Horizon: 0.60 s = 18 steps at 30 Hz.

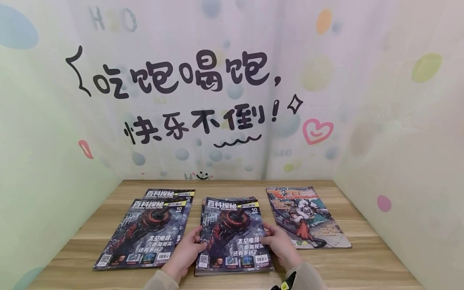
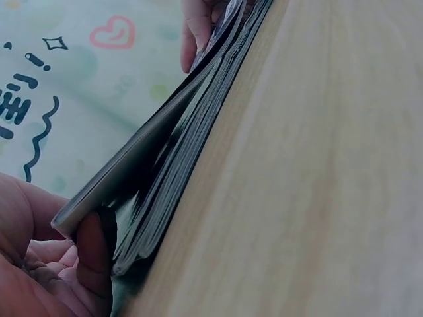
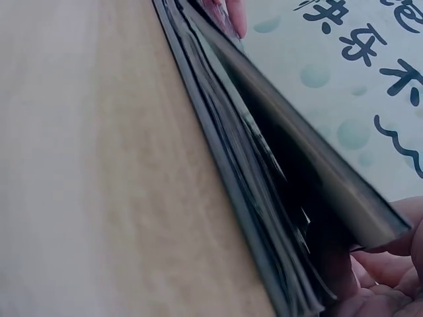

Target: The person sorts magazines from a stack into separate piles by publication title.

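Note:
In the head view a dark "Scientific Exploration" magazine (image 1: 233, 229) lies at the middle front of the table, on top of a stack of magazines (image 2: 192, 165). My left hand (image 1: 185, 250) pinches its left edge, with a finger underneath in the left wrist view. At the opposite edge my right hand (image 1: 283, 246) pinches the same magazine, fingers curled under it in the right wrist view. Both wrist views show the magazine's near edge raised off the stack, leaving a dark wedge-shaped gap. Parts of the fingers are hidden beneath the cover.
Left of the hands lie overlapping magazines (image 1: 145, 237) with the same cover. A different comic-style magazine (image 1: 308, 219) lies at the right. All are on a wooden table (image 1: 377, 262), bounded by printed curtain walls (image 1: 232, 161) behind and at both sides.

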Available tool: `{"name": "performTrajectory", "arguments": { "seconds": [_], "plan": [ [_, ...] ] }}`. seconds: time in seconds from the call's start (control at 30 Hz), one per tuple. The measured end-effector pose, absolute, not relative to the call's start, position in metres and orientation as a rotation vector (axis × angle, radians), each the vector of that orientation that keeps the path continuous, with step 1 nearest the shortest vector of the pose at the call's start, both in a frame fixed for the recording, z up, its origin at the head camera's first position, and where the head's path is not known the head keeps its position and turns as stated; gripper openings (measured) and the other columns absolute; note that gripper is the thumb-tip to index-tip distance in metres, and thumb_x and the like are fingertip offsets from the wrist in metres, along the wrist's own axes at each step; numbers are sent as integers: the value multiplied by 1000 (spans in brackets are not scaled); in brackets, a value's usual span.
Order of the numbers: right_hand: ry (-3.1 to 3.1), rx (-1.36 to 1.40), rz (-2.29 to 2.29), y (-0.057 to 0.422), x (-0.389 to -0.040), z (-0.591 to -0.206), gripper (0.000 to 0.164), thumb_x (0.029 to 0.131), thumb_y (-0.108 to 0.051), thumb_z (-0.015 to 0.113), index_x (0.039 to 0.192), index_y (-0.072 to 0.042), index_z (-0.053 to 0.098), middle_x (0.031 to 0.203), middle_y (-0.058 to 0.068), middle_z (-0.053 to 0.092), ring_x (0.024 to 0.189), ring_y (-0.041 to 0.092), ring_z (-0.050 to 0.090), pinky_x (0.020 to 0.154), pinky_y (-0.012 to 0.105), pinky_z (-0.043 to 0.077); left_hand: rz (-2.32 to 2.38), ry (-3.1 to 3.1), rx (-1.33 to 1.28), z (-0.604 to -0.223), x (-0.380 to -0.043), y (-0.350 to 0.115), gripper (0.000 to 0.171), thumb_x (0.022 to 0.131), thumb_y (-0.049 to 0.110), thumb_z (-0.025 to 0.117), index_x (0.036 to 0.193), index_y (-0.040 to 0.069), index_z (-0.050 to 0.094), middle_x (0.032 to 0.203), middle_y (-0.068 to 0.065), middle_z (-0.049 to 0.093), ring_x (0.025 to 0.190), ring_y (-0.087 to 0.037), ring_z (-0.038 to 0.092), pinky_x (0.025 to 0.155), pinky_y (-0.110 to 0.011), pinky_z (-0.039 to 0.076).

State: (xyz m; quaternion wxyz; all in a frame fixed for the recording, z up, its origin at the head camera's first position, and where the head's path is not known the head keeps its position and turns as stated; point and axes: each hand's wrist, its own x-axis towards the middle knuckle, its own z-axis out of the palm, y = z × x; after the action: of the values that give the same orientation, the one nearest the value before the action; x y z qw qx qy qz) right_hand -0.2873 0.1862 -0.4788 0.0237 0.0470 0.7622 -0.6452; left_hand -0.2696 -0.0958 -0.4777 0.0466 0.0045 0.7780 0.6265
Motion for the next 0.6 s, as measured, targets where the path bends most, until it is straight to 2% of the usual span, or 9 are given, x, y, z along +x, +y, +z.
{"name": "performTrajectory", "arguments": {
  "seconds": [0.2, 0.4, 0.6],
  "plan": [
    [2345, 151, -2015, 188, -288, -477, 64, 74, 11, 64, 135, 12, 45, 93, 9, 56, 78, 17, 53, 64, 28, 47, 1931, 2379, 19, -474, -268, -95, 64, 86, -2, 59, 144, -9, 31, 102, -16, 55, 86, -20, 57, 80, -36, 48],
    [2335, 148, -2057, 183, -285, -471, 65, 73, 12, 65, 135, 11, 46, 90, 8, 54, 76, 17, 51, 62, 27, 46, 1977, 2361, 11, -471, -267, -99, 64, 85, -3, 59, 143, -9, 33, 98, -15, 57, 81, -20, 58, 74, -33, 50],
    [2314, 75, -2070, 173, -282, -466, 66, 74, 10, 64, 136, 12, 43, 90, 7, 52, 72, 16, 48, 57, 25, 43, 1994, 2343, -4, -469, -267, -111, 63, 86, -4, 58, 143, -9, 32, 100, -17, 58, 80, -21, 61, 72, -34, 52]
  ]
}}
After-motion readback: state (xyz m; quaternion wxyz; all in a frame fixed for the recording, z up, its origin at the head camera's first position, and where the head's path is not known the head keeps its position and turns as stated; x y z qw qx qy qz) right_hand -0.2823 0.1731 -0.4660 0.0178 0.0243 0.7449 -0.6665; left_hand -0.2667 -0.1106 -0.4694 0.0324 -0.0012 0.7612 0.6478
